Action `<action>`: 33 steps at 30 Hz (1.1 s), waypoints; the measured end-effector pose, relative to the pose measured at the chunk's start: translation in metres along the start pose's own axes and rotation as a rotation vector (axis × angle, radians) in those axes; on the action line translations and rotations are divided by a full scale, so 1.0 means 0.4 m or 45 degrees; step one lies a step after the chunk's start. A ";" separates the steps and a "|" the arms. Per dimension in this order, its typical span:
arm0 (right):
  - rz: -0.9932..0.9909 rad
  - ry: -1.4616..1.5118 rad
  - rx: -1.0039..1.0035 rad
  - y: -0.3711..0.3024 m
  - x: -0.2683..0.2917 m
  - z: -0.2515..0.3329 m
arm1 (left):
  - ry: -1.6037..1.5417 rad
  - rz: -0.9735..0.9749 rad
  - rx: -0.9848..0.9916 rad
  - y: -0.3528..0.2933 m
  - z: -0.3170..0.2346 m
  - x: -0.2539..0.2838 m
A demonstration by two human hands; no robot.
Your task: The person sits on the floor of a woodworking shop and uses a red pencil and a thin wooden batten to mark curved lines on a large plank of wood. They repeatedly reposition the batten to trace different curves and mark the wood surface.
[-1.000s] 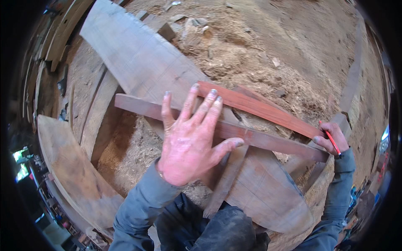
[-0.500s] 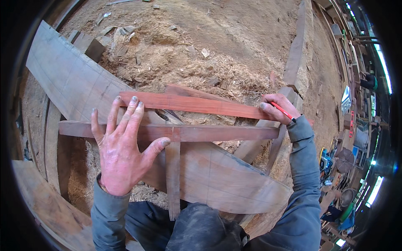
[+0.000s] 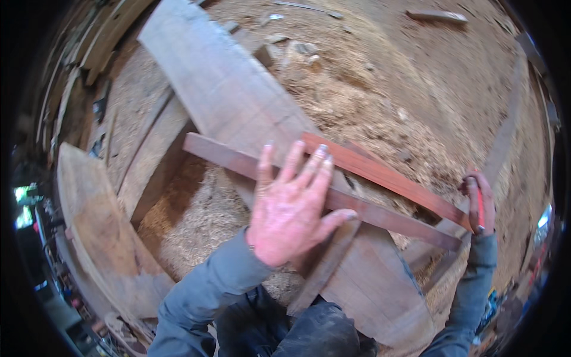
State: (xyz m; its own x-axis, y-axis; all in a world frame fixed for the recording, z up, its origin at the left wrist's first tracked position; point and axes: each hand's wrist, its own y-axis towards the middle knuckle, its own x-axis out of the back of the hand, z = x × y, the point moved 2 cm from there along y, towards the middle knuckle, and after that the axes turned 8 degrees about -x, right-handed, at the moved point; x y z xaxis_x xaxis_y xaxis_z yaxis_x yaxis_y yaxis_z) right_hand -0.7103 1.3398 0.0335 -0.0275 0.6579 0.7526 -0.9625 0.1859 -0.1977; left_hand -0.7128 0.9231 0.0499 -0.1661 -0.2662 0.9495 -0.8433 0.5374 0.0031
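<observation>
My left hand [image 3: 291, 208] lies flat with fingers spread across a long brown wooden strip [image 3: 404, 222]. Its fingertips reach the near end of a reddish strip [image 3: 386, 181] just beyond. Out to the right, my right hand [image 3: 485, 202] is closed round a slim red pencil [image 3: 480, 209], next to the far end of the reddish strip. Both strips rest over a wide, curved grey-brown board [image 3: 229, 83] with faint lines drawn on it. A short batten [image 3: 324, 271] runs from under the brown strip toward my knees.
Another curved board [image 3: 107, 238] lies at the left, beside a thick beam [image 3: 154, 157]. Sawdust and wood chips [image 3: 348, 95] cover the ground. A long timber [image 3: 505, 119] stretches away at the right, and a loose piece of wood [image 3: 437, 16] lies far off.
My view has swung left, so the boards and strips appear turned clockwise. My left hand stays spread on the strips; my right hand still grips the pencil near the reddish strip's far end.
</observation>
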 end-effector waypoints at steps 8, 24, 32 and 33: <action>0.290 0.591 0.170 0.039 -0.207 0.405 | -0.020 -0.048 -0.035 0.005 0.004 0.010; 0.564 0.679 0.195 0.101 -0.463 0.519 | -0.135 -0.070 -0.045 0.001 0.022 0.003; 0.503 0.740 0.154 0.081 -0.485 0.518 | -0.138 -0.090 -0.056 -0.001 0.027 -0.001; 0.491 0.709 0.174 0.082 -0.485 0.519 | -0.136 -0.084 -0.055 0.000 0.026 -0.002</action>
State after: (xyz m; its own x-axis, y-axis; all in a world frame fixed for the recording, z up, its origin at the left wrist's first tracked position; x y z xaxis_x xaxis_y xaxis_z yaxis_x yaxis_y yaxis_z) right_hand -0.7925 1.0669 0.0114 -0.2672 0.9421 0.2028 -0.9382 -0.2062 -0.2781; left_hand -0.7180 0.9149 0.0457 -0.1663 -0.3849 0.9079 -0.8318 0.5492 0.0805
